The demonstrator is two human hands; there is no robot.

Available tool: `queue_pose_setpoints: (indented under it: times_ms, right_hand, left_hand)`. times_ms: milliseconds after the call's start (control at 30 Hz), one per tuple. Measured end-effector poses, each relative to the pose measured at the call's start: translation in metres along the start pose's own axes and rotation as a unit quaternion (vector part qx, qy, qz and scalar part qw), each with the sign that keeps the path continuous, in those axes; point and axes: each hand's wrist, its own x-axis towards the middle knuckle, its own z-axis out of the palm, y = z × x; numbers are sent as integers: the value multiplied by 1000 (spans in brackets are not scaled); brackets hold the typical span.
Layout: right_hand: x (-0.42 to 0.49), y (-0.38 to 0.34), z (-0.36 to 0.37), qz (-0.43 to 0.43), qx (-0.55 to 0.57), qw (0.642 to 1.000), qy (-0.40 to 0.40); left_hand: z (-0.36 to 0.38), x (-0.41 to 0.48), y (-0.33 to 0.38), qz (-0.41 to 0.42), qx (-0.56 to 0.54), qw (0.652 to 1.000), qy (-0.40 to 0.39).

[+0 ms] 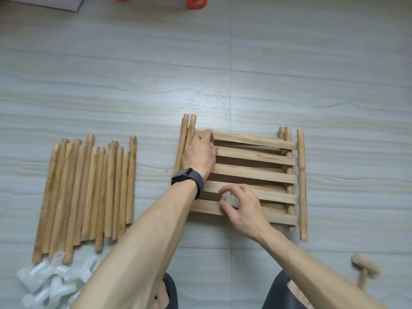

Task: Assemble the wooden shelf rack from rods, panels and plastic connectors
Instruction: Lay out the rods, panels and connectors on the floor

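Left hand [199, 152] grips five-slat panel [256, 173], right hand [244, 207] pinches one white connector [230, 200]

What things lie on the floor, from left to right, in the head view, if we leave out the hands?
loose wooden rods → stacked slatted panels → wooden mallet

No readable text or labels anywhere.

The left grip [199, 152] rests on stacked slatted wooden panels [256, 157]. The right grip [242, 205] pinches a translucent white plastic connector [229, 199].
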Motion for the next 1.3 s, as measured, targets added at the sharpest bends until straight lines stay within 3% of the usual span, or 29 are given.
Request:
queue_pose_setpoints:
  times_ms: [167, 333, 467, 533, 633, 733, 833, 1033, 1300]
  right_hand:
    - [2, -1, -4, 114, 163, 980, 30]
    - [0, -21, -1, 158, 218, 961, 57]
    - [-1, -45, 5, 133, 202, 969, 51]
    - [-9, -68, 21, 81, 197, 977, 15]
    - [-24, -110, 67, 26, 182, 980, -75]
    - [-34, -141, 133, 38, 175, 967, -183]
    - [-42, -147, 181, 71, 100, 962, -244]
    - [-71, -157, 213, 22, 6, 923, -383]
    - [-57, -168, 164, -11, -50, 922, -384]
  left_hand:
    - [-10, 8, -8, 13, -103, 994, 21]
    - [-33, -7, -17, -27, -173, 985, -11]
    - [-77, -47, -48, -104, -381, 919, 11]
    - [-100, -78, -81, -121, -413, 900, 68]
    - [-126, -135, -152, -182, -362, 901, 153]
    - [-138, -200, -230, -229, -190, 938, 180]
    - [-134, -253, -279, -254, -114, 954, 110]
    - [-110, -302, -310, -186, -23, 982, -39]
    - [-113, -284, -294, -107, 171, 978, -50]
